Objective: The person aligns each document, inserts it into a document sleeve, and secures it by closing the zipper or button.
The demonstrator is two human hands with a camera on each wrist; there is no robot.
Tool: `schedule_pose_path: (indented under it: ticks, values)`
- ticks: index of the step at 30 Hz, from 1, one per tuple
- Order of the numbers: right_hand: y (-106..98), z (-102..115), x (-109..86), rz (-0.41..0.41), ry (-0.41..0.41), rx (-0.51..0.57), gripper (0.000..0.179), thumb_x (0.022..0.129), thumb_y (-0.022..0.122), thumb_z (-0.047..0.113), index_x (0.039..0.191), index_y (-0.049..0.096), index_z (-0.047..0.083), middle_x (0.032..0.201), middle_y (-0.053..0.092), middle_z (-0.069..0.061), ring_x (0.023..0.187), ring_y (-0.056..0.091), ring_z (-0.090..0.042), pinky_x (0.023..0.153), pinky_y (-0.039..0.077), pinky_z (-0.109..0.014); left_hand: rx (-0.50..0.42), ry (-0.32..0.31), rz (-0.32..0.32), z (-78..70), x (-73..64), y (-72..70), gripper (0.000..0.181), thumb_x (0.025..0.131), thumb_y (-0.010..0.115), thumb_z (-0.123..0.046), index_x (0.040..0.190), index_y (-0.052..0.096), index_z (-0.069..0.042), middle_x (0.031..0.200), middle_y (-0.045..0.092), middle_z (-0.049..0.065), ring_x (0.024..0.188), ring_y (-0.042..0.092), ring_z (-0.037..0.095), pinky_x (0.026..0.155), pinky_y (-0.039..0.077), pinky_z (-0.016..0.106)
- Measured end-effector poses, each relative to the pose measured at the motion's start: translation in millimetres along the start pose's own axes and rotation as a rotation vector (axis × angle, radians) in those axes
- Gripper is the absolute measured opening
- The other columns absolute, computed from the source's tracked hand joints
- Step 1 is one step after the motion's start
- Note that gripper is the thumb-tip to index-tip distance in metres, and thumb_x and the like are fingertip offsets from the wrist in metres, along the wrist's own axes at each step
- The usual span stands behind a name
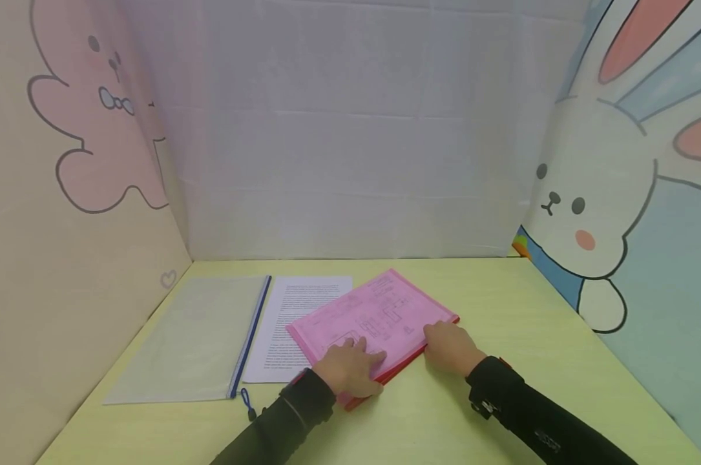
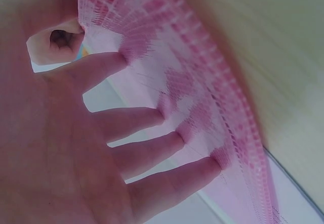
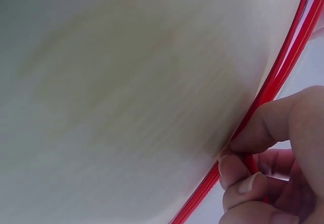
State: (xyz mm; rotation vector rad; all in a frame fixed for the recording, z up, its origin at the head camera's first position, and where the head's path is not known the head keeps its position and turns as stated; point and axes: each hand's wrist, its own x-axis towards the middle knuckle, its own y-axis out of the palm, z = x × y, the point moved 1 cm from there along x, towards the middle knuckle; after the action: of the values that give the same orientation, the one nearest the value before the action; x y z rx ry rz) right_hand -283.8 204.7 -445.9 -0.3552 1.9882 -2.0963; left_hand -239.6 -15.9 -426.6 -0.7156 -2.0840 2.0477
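A pink mesh zipper pouch (image 1: pixel 379 307) with a red zipper (image 3: pixel 266 95) lies at a slant on the table, and a sheet with line drawings shows through it. My left hand (image 1: pixel 350 369) rests on its near part, fingers spread and fingertips touching the mesh in the left wrist view. At the pouch's right end, my right hand (image 1: pixel 451 349) pinches the red zipper edge between thumb and curled fingers. A red strip, perhaps the zipper pull, shows between those fingers in the right wrist view. The pouch covers part of a printed sheet (image 1: pixel 274 342).
Left of the printed sheet lies a translucent pouch (image 1: pixel 190 342) with a blue zipper (image 1: pixel 249 336) and a blue pull cord (image 1: pixel 246 398). The pale yellow table (image 1: pixel 536 336) is bounded by a white back wall (image 1: pixel 356 161) and printed side panels.
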Motion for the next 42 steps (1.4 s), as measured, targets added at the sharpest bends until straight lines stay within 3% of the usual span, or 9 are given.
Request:
schedule_pose_path:
  ticks: [21,34,42]
  values:
    - [-0.6,2.8,-2.1,0.018,0.038,0.026,0.011,0.091,0.066,0.006,0.083,0.058,0.003,0.069,0.048,-0.005,0.064,0.045,-0.022,0.059,0.039,-0.036,0.001,0.004,-0.012,-0.5,-2.0,-0.1,0.065,0.085,0.067,-0.054,0.147,0.054,-0.040,0.156,0.046,0.006,0.144,0.039,0.032,0.108,0.040,0.052]
    - [-1.7,21.4,-9.1,0.003,-0.032,0.055,0.009,0.088,0.069,0.006,0.084,0.062,0.003,0.070,0.051,-0.006,0.066,0.047,-0.022,0.060,0.042,-0.039,0.010,0.009,-0.016,-0.3,-2.7,-0.9,0.064,0.086,0.067,-0.055,0.147,0.054,-0.040,0.155,0.047,0.007,0.143,0.041,0.032,0.107,0.041,0.051]
    - [-0.8,26.1,-9.9,0.005,-0.014,0.055,0.008,0.088,0.069,0.006,0.085,0.062,0.002,0.072,0.054,-0.006,0.066,0.048,-0.022,0.061,0.043,-0.040,0.015,0.005,-0.018,-0.9,-3.9,-1.3,0.064,0.086,0.066,-0.055,0.147,0.054,-0.041,0.155,0.047,0.007,0.143,0.041,0.032,0.107,0.041,0.051]
